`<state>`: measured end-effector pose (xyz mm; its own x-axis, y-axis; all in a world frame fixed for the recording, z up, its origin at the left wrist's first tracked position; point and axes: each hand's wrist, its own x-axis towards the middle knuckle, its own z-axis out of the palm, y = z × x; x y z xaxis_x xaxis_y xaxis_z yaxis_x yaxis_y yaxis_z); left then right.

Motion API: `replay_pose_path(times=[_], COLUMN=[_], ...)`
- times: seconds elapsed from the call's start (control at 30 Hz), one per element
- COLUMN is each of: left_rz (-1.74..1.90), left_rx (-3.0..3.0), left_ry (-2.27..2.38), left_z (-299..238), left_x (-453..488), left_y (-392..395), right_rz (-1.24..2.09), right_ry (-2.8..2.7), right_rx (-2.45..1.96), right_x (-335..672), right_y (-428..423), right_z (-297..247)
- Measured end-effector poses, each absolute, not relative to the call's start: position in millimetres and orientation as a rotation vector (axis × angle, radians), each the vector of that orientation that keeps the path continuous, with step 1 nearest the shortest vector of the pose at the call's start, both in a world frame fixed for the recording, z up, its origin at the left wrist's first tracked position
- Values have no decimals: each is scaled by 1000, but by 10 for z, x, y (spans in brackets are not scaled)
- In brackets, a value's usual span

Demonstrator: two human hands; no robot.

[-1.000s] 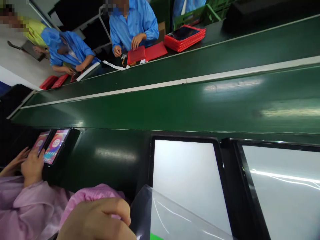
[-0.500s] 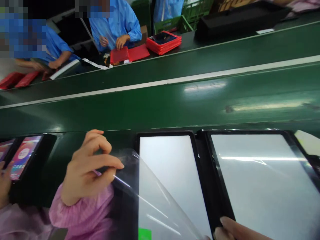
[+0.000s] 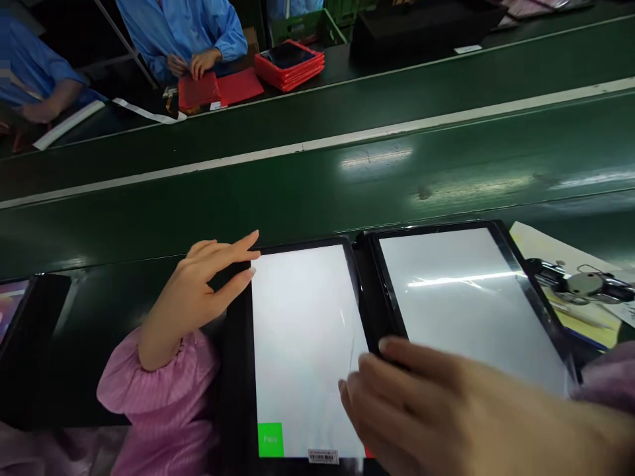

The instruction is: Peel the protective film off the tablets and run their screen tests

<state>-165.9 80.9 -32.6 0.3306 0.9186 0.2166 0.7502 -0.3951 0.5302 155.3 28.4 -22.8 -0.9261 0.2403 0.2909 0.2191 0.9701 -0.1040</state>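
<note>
A tablet (image 3: pixel 302 330) with a lit white screen lies before me, a green square at its lower left and a barcode label at its bottom edge. Clear film (image 3: pixel 353 350) lies over it, showing only as faint lines and glints. At the tablet's upper left corner is my left hand (image 3: pixel 203 284), its fingers apart and the thumb and fingertips touching the edge. My right hand (image 3: pixel 421 403), blurred, curls over the tablet's lower right side. Its fingers appear closed on the film's edge, which they partly hide. Beside it lies a second white-screened tablet (image 3: pixel 456 297).
To the right, a metal clip-like device (image 3: pixel 585 284) and a pen (image 3: pixel 580 314) rest on papers. Another tablet (image 3: pixel 12 301) lies at far left. Across the green bench (image 3: pixel 297 192), people in blue work near stacked red cases (image 3: pixel 290 66) and a green crate (image 3: pixel 307 30).
My left hand has moved up and right to the tablet's corner, its pinch on the film opened. The lifted film now lies lower. My right hand has come further into view over the tablet.
</note>
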Motion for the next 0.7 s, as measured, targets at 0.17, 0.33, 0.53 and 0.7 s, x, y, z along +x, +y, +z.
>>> replay_pose_path(times=[0.17, 0.33, 0.53, 0.7], left_rz=[743, 984, 1146, 1220], left_rx=[1990, 1811, 1738, 1806], left_ry=[1536, 1829, 1897, 1876], left_z=[-317, -300, -216, -216], left_x=[-1700, -1799, -1787, -1815], left_y=[811, 768, 667, 700], right_rz=[412, 530, 527, 496], right_ry=[-2528, -2166, -1979, -1931], right_rx=[-504, -808, -862, -947], right_x=[1474, 1542, 1543, 1576], right_y=[1127, 1722, 1804, 1801], right_z=[-94, 80, 115, 97])
